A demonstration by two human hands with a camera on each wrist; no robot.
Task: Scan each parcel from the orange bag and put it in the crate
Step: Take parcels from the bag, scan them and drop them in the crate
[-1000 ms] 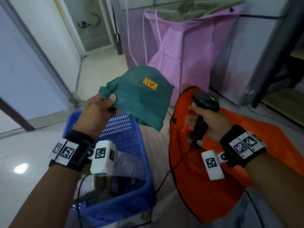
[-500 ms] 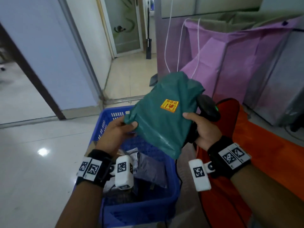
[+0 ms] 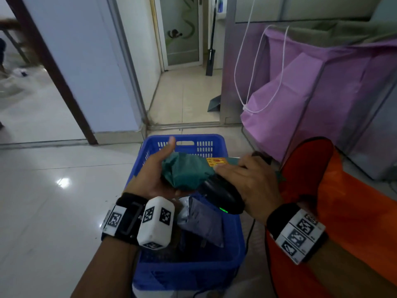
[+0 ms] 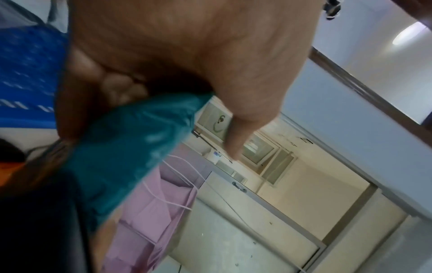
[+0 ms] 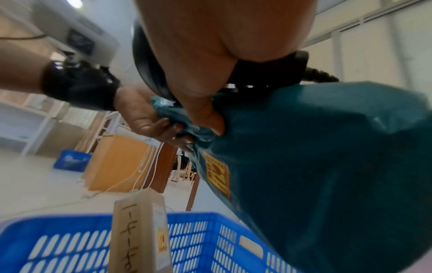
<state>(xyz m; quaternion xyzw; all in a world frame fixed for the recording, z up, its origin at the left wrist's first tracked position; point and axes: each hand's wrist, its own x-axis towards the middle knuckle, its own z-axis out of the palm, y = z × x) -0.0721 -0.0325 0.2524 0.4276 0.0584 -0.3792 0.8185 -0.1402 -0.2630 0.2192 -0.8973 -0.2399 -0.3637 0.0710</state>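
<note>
While parcels (image 3: pixel 202 220) fill crate (image 3: pixel 214 143), hands hold another.

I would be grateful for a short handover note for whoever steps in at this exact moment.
Left hand: grips one end of the green parcel, held above the blue crate.
Right hand: holds the black scanner, green light lit, with fingers on the parcel too.
Done: several parcels lie in the crate.
Left: whether this parcel has been scanned cannot be told; it is not yet in the crate. The orange bag is to the right.

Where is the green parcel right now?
In the head view, the green parcel is centre frame, held between the left hand and right hand, above the blue crate.
</note>
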